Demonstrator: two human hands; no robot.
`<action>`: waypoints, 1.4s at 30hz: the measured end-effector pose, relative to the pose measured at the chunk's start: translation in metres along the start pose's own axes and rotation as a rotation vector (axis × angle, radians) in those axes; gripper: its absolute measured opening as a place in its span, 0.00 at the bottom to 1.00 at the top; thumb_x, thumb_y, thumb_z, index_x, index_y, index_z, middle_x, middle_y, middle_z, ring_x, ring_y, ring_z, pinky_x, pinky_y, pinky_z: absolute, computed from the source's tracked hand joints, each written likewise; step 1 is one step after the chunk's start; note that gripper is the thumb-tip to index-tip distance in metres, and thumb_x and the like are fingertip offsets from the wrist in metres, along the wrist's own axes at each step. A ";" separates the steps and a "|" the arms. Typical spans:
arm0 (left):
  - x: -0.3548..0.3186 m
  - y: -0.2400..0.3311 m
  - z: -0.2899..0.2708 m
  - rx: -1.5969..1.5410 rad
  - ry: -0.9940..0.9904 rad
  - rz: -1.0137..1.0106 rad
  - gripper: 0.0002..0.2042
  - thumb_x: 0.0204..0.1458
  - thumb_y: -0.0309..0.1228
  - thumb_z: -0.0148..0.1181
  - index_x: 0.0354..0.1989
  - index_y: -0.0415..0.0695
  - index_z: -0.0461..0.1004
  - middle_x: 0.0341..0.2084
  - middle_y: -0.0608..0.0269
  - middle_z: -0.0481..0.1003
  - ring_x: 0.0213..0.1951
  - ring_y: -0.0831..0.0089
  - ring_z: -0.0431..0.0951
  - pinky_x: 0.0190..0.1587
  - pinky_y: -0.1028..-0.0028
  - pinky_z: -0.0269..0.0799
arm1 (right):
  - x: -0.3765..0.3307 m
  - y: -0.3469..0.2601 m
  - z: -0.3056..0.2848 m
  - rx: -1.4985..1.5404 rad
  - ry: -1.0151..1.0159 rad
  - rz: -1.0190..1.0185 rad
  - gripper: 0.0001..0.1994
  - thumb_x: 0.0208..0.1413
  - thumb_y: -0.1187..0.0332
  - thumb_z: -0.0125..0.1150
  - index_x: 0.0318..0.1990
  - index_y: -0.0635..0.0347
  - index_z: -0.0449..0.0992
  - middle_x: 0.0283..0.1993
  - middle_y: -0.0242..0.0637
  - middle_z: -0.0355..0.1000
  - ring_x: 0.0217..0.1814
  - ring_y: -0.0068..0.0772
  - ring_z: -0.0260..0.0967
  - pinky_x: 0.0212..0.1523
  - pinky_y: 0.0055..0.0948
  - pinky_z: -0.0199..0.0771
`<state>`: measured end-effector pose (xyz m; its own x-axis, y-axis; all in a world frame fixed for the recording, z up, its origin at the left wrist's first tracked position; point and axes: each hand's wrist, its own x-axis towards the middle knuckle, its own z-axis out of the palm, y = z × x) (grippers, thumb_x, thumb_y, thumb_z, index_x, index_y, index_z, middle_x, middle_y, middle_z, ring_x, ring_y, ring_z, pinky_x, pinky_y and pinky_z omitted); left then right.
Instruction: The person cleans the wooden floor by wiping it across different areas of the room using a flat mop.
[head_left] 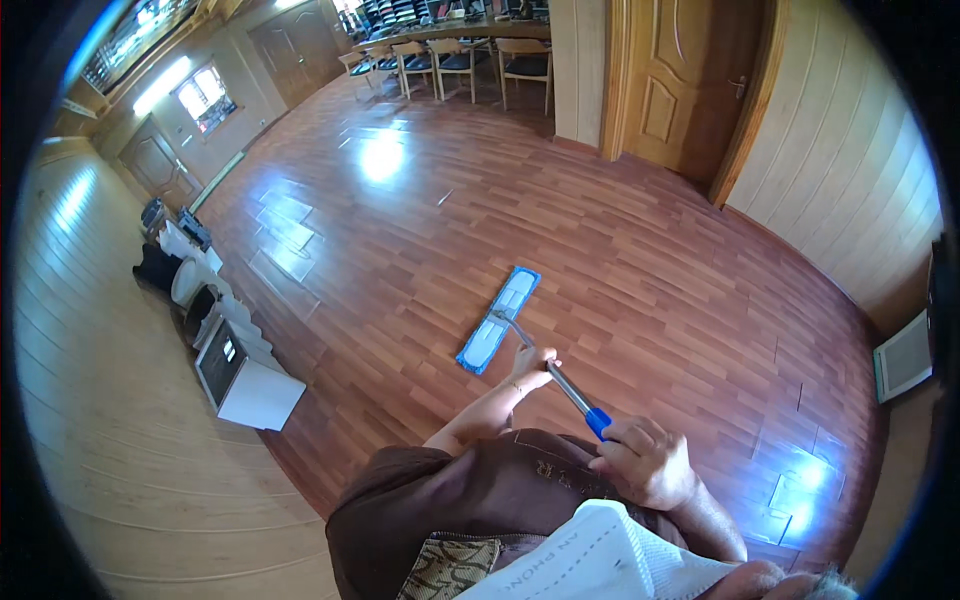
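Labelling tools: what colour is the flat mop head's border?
Blue border around the flat rectangular mop head, pale centre; head view.

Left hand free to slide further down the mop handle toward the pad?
Probably yes. The left hand grips the metal mop handle midway, and the shaft below it runs bare down to the blue mop pad on the wooden floor. The right hand holds the blue top end.

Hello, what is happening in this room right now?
A person holds a flat mop with a blue-edged rectangular pad and a metal handle with a blue grip. The left hand grips the shaft lower down; the right hand holds the blue end. The pad lies flat on the reddish wooden floor. White boxes stand along the left wall.
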<state>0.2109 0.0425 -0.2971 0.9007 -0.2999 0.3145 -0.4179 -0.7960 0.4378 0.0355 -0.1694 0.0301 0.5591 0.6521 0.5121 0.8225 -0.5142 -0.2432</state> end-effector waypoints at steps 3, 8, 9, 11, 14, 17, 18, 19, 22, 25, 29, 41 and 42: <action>-0.005 -0.002 -0.009 -0.048 0.044 -0.062 0.15 0.42 0.36 0.60 0.10 0.49 0.63 0.09 0.60 0.65 0.19 0.58 0.70 0.35 0.59 0.64 | 0.009 0.002 0.004 -0.009 0.022 -0.033 0.12 0.45 0.62 0.67 0.37 0.54 0.76 0.35 0.33 0.71 0.34 0.34 0.73 0.21 0.28 0.74; -0.033 0.001 -0.050 -0.041 0.128 -0.095 0.13 0.44 0.36 0.61 0.13 0.49 0.65 0.09 0.62 0.66 0.19 0.58 0.71 0.33 0.57 0.63 | 0.015 0.016 0.008 0.148 0.129 -0.172 0.17 0.42 0.68 0.66 0.43 0.52 0.75 0.35 0.32 0.70 0.34 0.36 0.74 0.23 0.28 0.75; -0.039 -0.001 -0.056 -0.059 0.112 -0.161 0.13 0.44 0.35 0.61 0.13 0.49 0.65 0.10 0.62 0.67 0.20 0.59 0.72 0.35 0.58 0.62 | 0.019 0.021 0.011 0.206 0.147 -0.203 0.17 0.42 0.69 0.65 0.43 0.53 0.74 0.34 0.32 0.70 0.35 0.37 0.75 0.24 0.29 0.76; -0.057 -0.010 -0.064 -0.087 0.217 -0.163 0.13 0.44 0.35 0.62 0.14 0.49 0.66 0.12 0.61 0.69 0.23 0.60 0.73 0.38 0.60 0.61 | 0.027 0.028 0.015 0.330 0.096 -0.207 0.15 0.46 0.69 0.64 0.43 0.54 0.74 0.34 0.34 0.71 0.37 0.40 0.75 0.28 0.33 0.78; -0.092 -0.043 -0.059 -0.058 0.207 -0.358 0.13 0.45 0.36 0.62 0.15 0.49 0.66 0.15 0.62 0.71 0.26 0.60 0.74 0.38 0.62 0.59 | 0.047 0.038 0.031 0.659 -0.043 -0.227 0.11 0.52 0.69 0.62 0.43 0.56 0.74 0.35 0.37 0.73 0.38 0.44 0.75 0.36 0.39 0.78; -0.118 -0.069 -0.071 0.007 0.175 -0.454 0.13 0.45 0.37 0.62 0.15 0.49 0.67 0.16 0.63 0.72 0.26 0.60 0.74 0.36 0.61 0.59 | 0.063 0.055 0.062 0.880 -0.182 -0.220 0.15 0.48 0.72 0.65 0.45 0.58 0.74 0.39 0.40 0.75 0.41 0.45 0.74 0.42 0.39 0.76; -0.130 -0.083 -0.071 -0.084 0.176 -0.547 0.13 0.45 0.37 0.62 0.16 0.49 0.67 0.17 0.62 0.72 0.27 0.59 0.74 0.36 0.61 0.59 | 0.071 0.057 0.076 1.012 -0.166 -0.194 0.18 0.44 0.74 0.68 0.46 0.59 0.74 0.39 0.40 0.75 0.42 0.43 0.75 0.42 0.37 0.76; -0.146 -0.094 -0.071 0.002 0.192 -0.569 0.13 0.46 0.37 0.62 0.16 0.48 0.67 0.17 0.61 0.72 0.27 0.58 0.74 0.36 0.60 0.59 | 0.078 0.055 0.089 1.138 -0.236 -0.124 0.21 0.42 0.75 0.69 0.47 0.60 0.74 0.40 0.40 0.75 0.41 0.40 0.75 0.43 0.37 0.75; -0.169 -0.112 -0.084 0.021 0.308 -0.620 0.12 0.47 0.37 0.61 0.17 0.47 0.68 0.18 0.58 0.71 0.29 0.56 0.75 0.32 0.58 0.63 | 0.088 0.060 0.130 1.195 -0.329 -0.137 0.17 0.46 0.74 0.67 0.46 0.61 0.74 0.44 0.41 0.74 0.44 0.39 0.74 0.48 0.37 0.72; -0.199 -0.136 -0.094 0.001 0.356 -0.630 0.11 0.48 0.37 0.61 0.19 0.46 0.69 0.20 0.57 0.72 0.31 0.55 0.75 0.29 0.59 0.67 | 0.100 0.057 0.154 1.276 -0.442 -0.058 0.10 0.50 0.74 0.63 0.41 0.62 0.74 0.43 0.41 0.73 0.55 0.43 0.68 0.57 0.41 0.66; -0.208 -0.147 -0.100 0.174 0.227 -0.713 0.11 0.48 0.38 0.60 0.23 0.45 0.70 0.24 0.55 0.73 0.32 0.54 0.75 0.35 0.57 0.71 | 0.114 0.065 0.168 1.313 -0.554 -0.013 0.05 0.53 0.75 0.59 0.37 0.66 0.74 0.39 0.40 0.71 0.56 0.45 0.66 0.61 0.45 0.60; -0.091 -0.123 -0.073 -0.054 0.037 -0.469 0.12 0.48 0.38 0.60 0.20 0.46 0.70 0.21 0.53 0.73 0.31 0.50 0.74 0.33 0.54 0.68 | 0.106 0.092 0.083 1.173 -0.282 0.175 0.03 0.48 0.78 0.61 0.29 0.69 0.74 0.33 0.43 0.74 0.47 0.48 0.72 0.56 0.45 0.68; -0.074 -0.113 -0.072 -0.111 0.008 -0.412 0.13 0.48 0.38 0.60 0.19 0.45 0.69 0.20 0.52 0.72 0.31 0.50 0.74 0.32 0.54 0.67 | 0.101 0.092 0.069 1.163 -0.247 0.159 0.03 0.47 0.78 0.62 0.28 0.69 0.74 0.33 0.43 0.74 0.46 0.48 0.73 0.55 0.46 0.69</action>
<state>0.1827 0.1930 -0.3093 0.9943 0.0357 0.1004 -0.0340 -0.7868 0.6163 0.1752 -0.1119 0.0025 0.5636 0.7813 0.2680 0.2734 0.1298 -0.9531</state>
